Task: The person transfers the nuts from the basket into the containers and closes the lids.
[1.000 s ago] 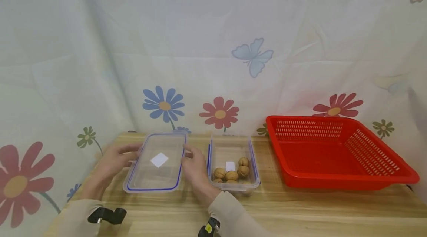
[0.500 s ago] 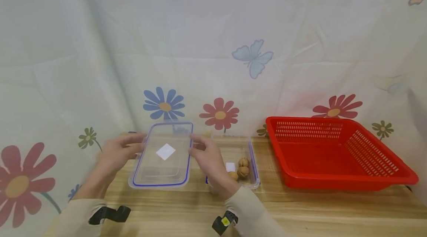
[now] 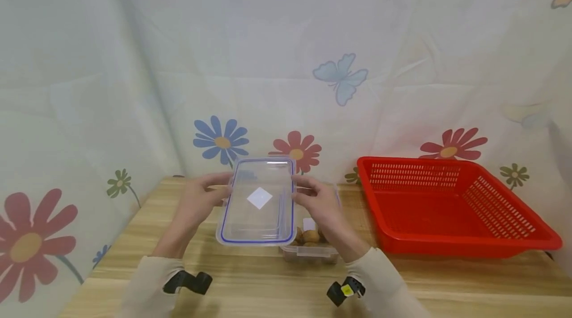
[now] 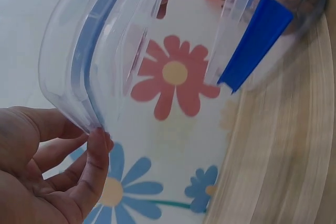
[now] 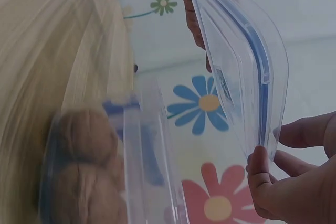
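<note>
The clear rectangular plastic lid with a blue seal [image 3: 259, 202] hovers above the clear walnut box [image 3: 310, 248] — light, slick, a bit flexible. Left hand [image 3: 199, 202] and right hand [image 3: 320, 203] pinch its long edges with curled fingertips — likely the best hold.

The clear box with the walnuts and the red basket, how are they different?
The clear box is see-through plastic with blue clips; the red basket is solid red with rows of small holes in its walls. The clear box is much smaller than the red basket. The clear box holds walnuts; the red basket shows nothing inside. A clear lid is held partly over the clear box; the red basket stands uncovered. Both sit on the wooden table.
</note>
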`<move>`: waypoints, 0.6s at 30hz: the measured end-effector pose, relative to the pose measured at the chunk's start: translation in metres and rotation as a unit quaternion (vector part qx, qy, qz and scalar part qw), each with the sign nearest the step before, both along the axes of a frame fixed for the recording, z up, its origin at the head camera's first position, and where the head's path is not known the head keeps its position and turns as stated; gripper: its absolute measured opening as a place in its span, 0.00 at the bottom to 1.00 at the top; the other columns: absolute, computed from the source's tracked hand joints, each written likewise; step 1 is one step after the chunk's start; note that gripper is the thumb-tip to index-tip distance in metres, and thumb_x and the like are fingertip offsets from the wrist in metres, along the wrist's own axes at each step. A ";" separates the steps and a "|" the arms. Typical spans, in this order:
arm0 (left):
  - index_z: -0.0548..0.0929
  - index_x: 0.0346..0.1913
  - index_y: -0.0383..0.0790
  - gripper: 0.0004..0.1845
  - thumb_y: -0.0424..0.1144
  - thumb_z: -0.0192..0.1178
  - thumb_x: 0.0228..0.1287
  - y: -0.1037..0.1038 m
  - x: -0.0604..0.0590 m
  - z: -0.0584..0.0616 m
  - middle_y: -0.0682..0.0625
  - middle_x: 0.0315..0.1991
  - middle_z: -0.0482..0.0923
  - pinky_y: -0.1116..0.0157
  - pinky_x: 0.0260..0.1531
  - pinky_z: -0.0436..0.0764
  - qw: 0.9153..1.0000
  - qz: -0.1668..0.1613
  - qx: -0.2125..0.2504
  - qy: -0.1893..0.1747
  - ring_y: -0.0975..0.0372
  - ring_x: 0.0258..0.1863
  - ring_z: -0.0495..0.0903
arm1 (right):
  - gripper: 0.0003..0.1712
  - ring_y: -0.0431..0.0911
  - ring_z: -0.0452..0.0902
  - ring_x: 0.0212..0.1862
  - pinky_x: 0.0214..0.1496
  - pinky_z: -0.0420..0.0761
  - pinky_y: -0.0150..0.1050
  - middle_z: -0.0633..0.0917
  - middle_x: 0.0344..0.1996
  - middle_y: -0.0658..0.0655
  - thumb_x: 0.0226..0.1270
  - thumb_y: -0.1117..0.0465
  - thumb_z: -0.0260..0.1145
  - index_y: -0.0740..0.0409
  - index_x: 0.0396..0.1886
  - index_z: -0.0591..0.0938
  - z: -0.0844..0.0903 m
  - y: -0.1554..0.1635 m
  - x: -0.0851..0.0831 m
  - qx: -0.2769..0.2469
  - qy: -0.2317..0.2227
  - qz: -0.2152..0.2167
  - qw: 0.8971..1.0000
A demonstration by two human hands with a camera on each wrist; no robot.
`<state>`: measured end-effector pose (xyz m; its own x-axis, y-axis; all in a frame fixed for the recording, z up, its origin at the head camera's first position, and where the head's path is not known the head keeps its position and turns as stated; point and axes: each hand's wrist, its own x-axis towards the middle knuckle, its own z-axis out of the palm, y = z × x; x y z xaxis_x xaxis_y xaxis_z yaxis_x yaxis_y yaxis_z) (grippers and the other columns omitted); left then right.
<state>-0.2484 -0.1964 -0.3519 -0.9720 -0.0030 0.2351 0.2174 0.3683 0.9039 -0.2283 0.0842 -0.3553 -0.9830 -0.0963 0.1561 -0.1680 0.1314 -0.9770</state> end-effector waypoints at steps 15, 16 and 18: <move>0.86 0.62 0.29 0.19 0.28 0.66 0.69 0.067 -0.024 -0.012 0.35 0.57 0.85 0.60 0.42 0.91 0.996 -0.025 0.082 0.012 0.52 0.42 0.90 | 0.26 0.59 0.78 0.66 0.74 0.73 0.60 0.81 0.68 0.62 0.80 0.63 0.63 0.57 0.75 0.78 0.005 0.069 -0.010 0.070 -0.034 -0.014 0.997; 0.86 0.62 0.30 0.19 0.28 0.66 0.69 0.071 -0.025 -0.013 0.35 0.57 0.85 0.59 0.42 0.91 0.996 -0.027 0.086 0.013 0.52 0.42 0.90 | 0.25 0.59 0.77 0.67 0.75 0.72 0.60 0.81 0.68 0.63 0.81 0.63 0.63 0.58 0.74 0.78 0.005 0.072 -0.010 0.071 -0.035 -0.016 0.997; 0.87 0.61 0.31 0.19 0.28 0.67 0.68 0.078 -0.027 -0.014 0.36 0.57 0.86 0.59 0.42 0.91 0.995 -0.026 0.092 0.013 0.52 0.42 0.90 | 0.25 0.60 0.76 0.68 0.76 0.70 0.61 0.80 0.68 0.64 0.81 0.63 0.62 0.59 0.74 0.78 0.006 0.078 -0.012 0.069 -0.034 -0.016 0.997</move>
<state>-0.2749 -0.1185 -0.3662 -0.9657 0.0029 0.2595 0.2555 0.1850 0.9489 -0.2403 0.1624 -0.3498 -0.9939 -0.0802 0.0760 -0.0950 0.2695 -0.9583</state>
